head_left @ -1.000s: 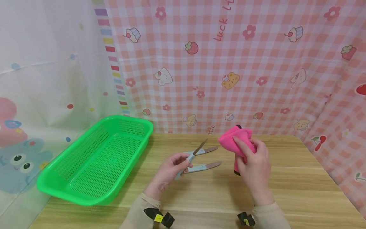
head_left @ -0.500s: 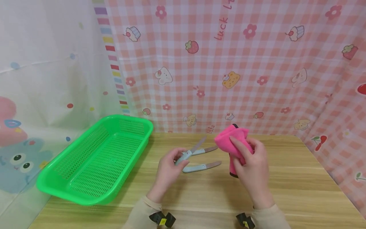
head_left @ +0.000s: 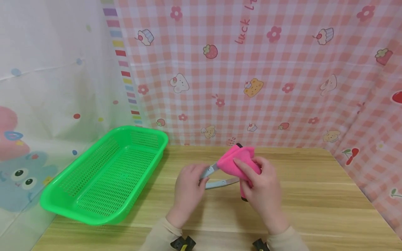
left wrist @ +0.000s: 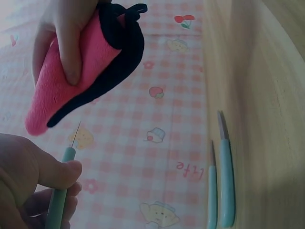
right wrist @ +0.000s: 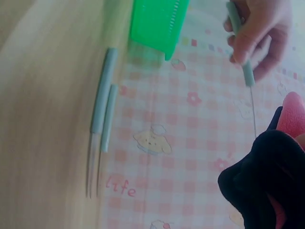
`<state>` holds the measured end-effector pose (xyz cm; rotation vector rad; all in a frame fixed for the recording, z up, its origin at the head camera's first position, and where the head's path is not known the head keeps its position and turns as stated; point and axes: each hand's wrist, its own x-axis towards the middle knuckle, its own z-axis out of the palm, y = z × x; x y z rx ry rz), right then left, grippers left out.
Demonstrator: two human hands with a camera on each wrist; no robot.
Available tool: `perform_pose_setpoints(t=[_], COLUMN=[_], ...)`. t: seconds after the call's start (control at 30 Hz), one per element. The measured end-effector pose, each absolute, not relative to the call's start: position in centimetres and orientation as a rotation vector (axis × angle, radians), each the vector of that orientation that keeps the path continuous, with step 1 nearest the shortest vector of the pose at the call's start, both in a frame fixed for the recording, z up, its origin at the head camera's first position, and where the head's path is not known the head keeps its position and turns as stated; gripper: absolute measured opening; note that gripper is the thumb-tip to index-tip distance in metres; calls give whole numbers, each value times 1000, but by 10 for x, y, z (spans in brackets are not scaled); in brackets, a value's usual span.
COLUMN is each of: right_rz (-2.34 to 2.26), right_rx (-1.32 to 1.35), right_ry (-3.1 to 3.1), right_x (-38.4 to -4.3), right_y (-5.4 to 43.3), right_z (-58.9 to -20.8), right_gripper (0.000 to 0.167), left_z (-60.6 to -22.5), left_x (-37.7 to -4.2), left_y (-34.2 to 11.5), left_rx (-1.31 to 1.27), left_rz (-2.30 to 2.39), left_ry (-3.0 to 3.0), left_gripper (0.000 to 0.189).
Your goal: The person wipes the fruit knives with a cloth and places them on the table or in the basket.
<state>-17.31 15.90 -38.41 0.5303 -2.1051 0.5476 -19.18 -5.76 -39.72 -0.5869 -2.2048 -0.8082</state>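
My left hand (head_left: 188, 186) grips a small knife (head_left: 208, 172) by its pale blue-green handle, the thin blade pointing away from the fingers. In my right hand (head_left: 263, 190) is a bunched pink cloth (head_left: 233, 164) with a black side and edging. From the head view the cloth covers most of the blade; in the left wrist view the blade (left wrist: 76, 134) stands close to the cloth's tip. Whether they touch I cannot tell. Two similar knives lie on the table, a nearer knife (left wrist: 226, 181) and a farther knife (left wrist: 212, 195); the farther one is hidden in the head view.
A green perforated plastic basket (head_left: 150, 181) stands on the left of the wooden table (head_left: 314, 202). Behind the table hangs a pink checked curtain (head_left: 194, 69), and a white printed sheet (head_left: 62, 87) hangs on the left.
The right hand has moved left with the cloth, bringing it over the held knife's blade. My left hand has shifted slightly right and turned the knife. The lying knives have not moved.
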Motion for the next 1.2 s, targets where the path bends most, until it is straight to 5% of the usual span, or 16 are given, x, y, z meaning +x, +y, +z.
perform_pose_setpoints(t=[1.2], right_rz=[506], right_rx=[399], right_ry=[-2086], right_x=[-188], right_y=[168], right_z=[-401], right_gripper=[47], left_z=[-402], left_x=[-186], left_y=[-46], left_rx=[-672], left_rz=[-623], left_ry=[-2055], left_gripper=[39])
